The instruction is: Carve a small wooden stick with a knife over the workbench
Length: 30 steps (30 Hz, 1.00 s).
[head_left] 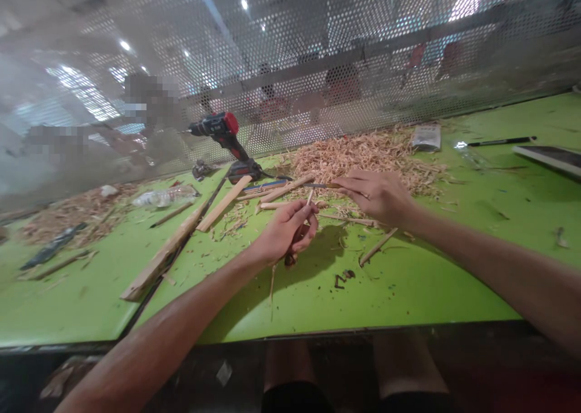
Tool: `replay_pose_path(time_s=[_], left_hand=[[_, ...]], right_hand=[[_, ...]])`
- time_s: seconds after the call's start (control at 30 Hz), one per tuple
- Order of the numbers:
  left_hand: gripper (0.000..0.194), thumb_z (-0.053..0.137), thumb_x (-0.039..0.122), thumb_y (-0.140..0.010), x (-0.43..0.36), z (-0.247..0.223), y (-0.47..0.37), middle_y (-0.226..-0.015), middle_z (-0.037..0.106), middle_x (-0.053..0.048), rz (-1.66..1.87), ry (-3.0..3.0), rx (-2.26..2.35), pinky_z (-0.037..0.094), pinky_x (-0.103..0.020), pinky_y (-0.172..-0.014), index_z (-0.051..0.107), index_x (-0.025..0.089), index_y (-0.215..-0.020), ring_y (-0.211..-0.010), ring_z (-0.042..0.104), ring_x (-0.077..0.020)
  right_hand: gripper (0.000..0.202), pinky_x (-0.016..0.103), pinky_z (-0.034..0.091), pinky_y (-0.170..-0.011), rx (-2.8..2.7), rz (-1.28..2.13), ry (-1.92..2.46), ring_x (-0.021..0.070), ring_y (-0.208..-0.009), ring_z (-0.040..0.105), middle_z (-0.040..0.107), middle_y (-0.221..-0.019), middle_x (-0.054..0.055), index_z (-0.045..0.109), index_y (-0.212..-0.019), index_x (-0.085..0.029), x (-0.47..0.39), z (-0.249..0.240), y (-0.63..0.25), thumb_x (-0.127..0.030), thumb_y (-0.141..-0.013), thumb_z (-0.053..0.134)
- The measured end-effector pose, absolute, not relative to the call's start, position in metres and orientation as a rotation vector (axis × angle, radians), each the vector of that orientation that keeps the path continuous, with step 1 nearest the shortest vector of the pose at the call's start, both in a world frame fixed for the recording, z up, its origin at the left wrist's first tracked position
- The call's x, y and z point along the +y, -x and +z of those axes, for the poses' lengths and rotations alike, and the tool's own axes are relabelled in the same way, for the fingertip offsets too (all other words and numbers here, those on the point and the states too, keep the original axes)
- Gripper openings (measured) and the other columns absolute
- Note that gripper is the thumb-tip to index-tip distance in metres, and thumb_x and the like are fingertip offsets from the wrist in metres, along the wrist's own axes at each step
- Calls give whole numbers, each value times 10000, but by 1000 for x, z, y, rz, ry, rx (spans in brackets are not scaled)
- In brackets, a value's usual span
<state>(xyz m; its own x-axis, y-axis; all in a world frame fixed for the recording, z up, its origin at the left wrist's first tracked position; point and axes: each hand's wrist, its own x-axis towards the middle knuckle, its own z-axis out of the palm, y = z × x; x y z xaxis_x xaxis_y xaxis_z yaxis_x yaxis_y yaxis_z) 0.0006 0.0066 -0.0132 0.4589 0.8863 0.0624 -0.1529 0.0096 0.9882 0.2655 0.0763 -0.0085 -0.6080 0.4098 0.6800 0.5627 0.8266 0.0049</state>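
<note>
– Starting with the head view, what is gripped by the left hand (293, 228)?
– A thin wooden stick (310, 197) is pinched in its fingers (311, 231), in front of the drill (231, 143) and to its right.
– And by the right hand (379, 195)?
– A slim, blade-like tool (323, 185) is grasped in its bent fingers, right of the drill; whether the stick is touched cannot be told.
– What else is seen?
– Shavings (358, 152) are heaped right of the drill; a flat strip (226, 203) is laid before it on the table (431, 286).

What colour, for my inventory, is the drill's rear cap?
The rear cap is red, clearest in head view.
</note>
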Motion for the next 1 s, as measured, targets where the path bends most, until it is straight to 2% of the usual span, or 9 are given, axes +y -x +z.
replay_pose_path(time_s=[0.47,0.7,1.0], left_hand=[[287,719,432,-1106,7,-12,1,-718,665,45,934,-1279,712,300,-164,-368,586,187,-1038,-371,438,-36],[258,685,411,-1125,3,-7,-1,-718,668,35,927,-1262,730,303,-165,-376,598,181,-1049,-377,440,-38],[259,663,426,-1138,6,-12,-1,-728,661,44,933,-1287,720,301,-166,-368,588,192,-1056,-377,439,-37]], right_hand=[[403,262,315,-434,-2349,-316,773,122,-567,550,865,-1012,108,861,-1351,-106,80,-7,-270,-187,-1171,509],[432,298,376,-426,-2252,-234,875,155,-601,609,871,-1071,110,873,-1364,-215,83,0,-278,-304,-1208,480],[373,229,416,-462,-2333,-287,666,139,-690,691,886,-1090,128,858,-1363,-132,69,-8,-259,-206,-1199,531]])
